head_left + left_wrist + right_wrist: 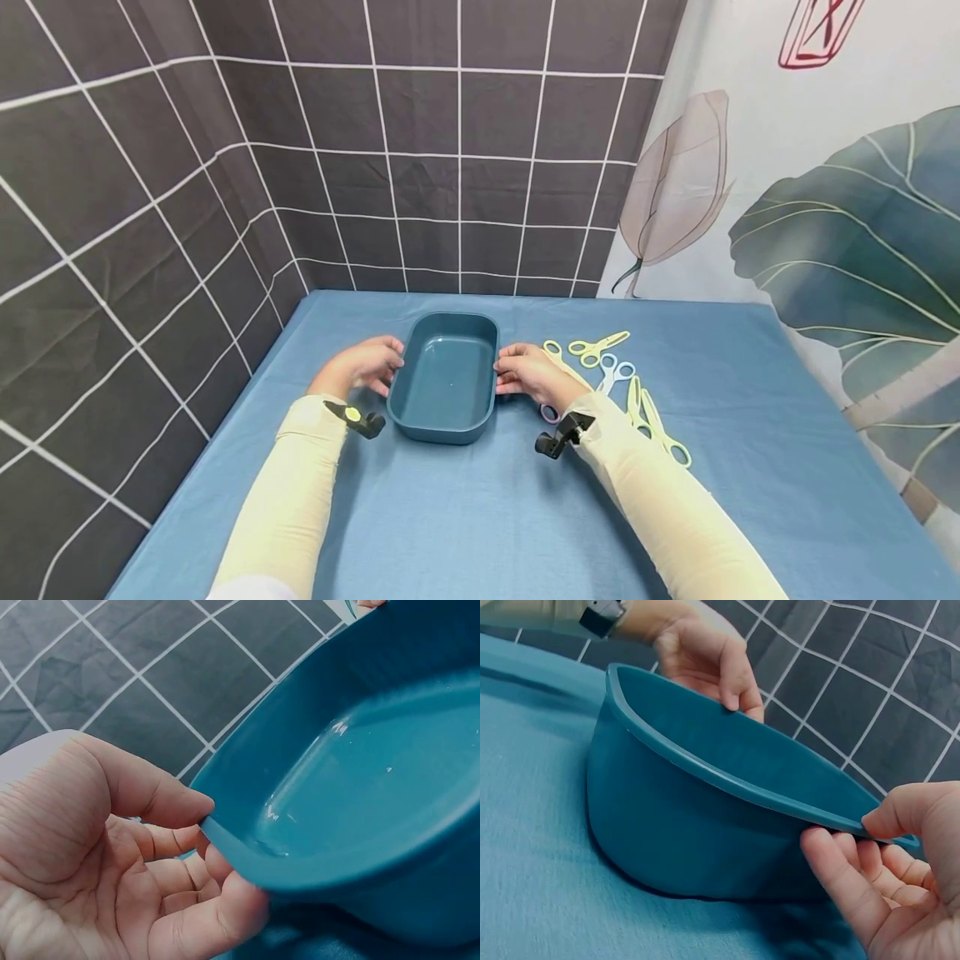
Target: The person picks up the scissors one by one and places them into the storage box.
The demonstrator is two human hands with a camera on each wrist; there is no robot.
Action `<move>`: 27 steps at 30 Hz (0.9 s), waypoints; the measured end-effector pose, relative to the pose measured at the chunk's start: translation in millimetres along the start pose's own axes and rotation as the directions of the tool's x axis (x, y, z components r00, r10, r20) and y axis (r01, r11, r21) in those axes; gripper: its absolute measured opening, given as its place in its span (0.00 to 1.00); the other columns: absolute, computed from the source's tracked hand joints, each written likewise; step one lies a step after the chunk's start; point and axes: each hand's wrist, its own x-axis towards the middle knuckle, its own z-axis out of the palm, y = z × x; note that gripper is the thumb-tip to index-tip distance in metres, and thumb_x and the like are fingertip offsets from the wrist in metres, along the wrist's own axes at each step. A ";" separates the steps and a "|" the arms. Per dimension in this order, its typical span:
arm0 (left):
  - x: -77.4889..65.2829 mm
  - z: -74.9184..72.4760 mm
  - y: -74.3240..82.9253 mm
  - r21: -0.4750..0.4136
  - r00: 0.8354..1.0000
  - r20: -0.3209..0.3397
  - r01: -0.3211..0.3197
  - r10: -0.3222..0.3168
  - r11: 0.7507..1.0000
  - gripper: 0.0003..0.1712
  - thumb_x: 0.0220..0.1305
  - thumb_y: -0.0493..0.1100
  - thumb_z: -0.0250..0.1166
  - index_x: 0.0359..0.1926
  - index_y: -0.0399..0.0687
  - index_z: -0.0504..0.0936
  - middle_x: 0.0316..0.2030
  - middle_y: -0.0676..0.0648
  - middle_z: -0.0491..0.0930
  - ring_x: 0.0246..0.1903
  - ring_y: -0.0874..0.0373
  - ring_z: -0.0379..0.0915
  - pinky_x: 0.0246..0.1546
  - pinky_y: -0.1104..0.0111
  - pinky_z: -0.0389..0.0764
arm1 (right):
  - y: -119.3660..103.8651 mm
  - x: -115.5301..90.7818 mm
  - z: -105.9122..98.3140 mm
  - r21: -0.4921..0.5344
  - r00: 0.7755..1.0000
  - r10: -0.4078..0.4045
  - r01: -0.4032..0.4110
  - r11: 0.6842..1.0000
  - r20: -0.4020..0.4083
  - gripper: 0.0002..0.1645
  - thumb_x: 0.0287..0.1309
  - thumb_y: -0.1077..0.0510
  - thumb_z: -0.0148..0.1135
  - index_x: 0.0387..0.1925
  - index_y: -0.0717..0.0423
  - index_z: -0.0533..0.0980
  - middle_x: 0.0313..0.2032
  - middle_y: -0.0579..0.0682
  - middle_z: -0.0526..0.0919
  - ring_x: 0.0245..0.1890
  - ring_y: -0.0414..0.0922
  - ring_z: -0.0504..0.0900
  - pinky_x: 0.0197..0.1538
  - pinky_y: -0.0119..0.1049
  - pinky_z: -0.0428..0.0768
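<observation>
A teal rectangular basin (444, 379) with rounded corners stands upright on the blue cloth, and nothing lies inside it. On its left side, my left hand (367, 364) pinches the rim; in the left wrist view the thumb (176, 799) lies over the edge and the fingers (217, 919) curl beneath. My right hand (534, 372) pinches the opposite rim, its thumb (900, 814) on top and fingers (847, 877) below the lip in the right wrist view. Both wrists carry small black cameras.
Right of the basin lie several scissors: a yellow pair (598, 347) at the back, a light blue-and-white pair (617, 369), and more yellow ones (656, 421) beside the right forearm. A dark gridded wall covering (495, 183) hangs behind the blue-covered table (450, 525).
</observation>
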 end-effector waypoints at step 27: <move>19.1 41.1 10.4 -0.121 0.984 -0.168 -0.073 0.052 0.990 0.19 0.74 0.33 0.50 0.63 0.40 0.65 0.40 0.42 0.71 0.27 0.56 0.74 0.19 0.68 0.79 | -3.7 9.9 -30.6 0.022 0.991 -0.051 0.054 0.998 -0.126 0.24 0.59 0.71 0.50 0.58 0.74 0.64 0.23 0.50 0.73 0.18 0.38 0.75 0.22 0.28 0.80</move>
